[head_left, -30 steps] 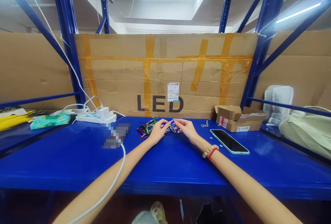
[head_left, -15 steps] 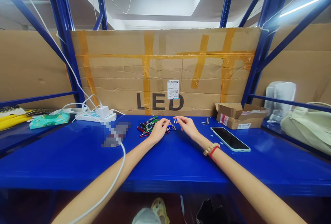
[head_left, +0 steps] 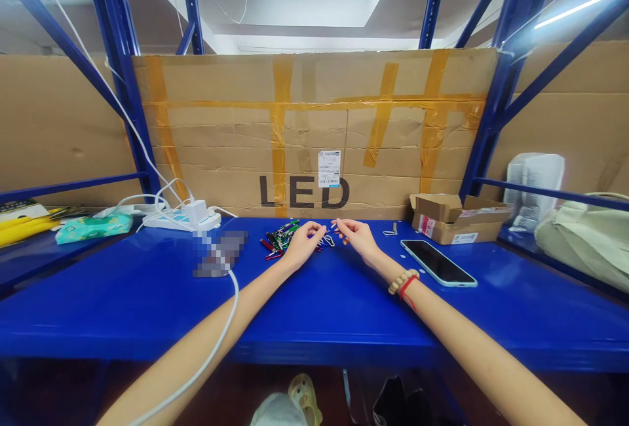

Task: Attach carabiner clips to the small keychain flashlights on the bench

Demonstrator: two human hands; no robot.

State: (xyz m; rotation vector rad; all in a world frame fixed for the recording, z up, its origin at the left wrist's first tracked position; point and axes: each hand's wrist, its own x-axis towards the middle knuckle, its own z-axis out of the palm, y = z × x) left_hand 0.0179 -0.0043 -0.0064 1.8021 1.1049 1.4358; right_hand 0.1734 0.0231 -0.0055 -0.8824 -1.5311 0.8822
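Over the middle of the blue shelf, my left hand [head_left: 305, 244] pinches a small blue keychain piece whose end barely shows past the fingertips. A silver carabiner-like clip [head_left: 328, 240] shows just below these fingertips. Facing it, my right hand [head_left: 356, 237] has thumb and index finger closed on something tiny, mostly hidden. The fingertips of both hands are close together, a small gap between them. Behind and left of my left hand lies a pile of small green, black and red keychain pieces with clips [head_left: 281, 237]. One silver piece with a clip [head_left: 392, 230] lies apart, right of my right hand.
A phone [head_left: 438, 262] and an open cardboard box [head_left: 457, 219] sit to the right. Leftward are a white power strip [head_left: 184, 218], a green tissue pack [head_left: 93, 228] and a white cable [head_left: 227, 321] crossing my left forearm. Tall cardboard [head_left: 221, 137] stands behind.
My right fingertips have come slightly closer to the left ones. The white piece that stood out between the hands is now less visible. The silver clip shows more clearly below.
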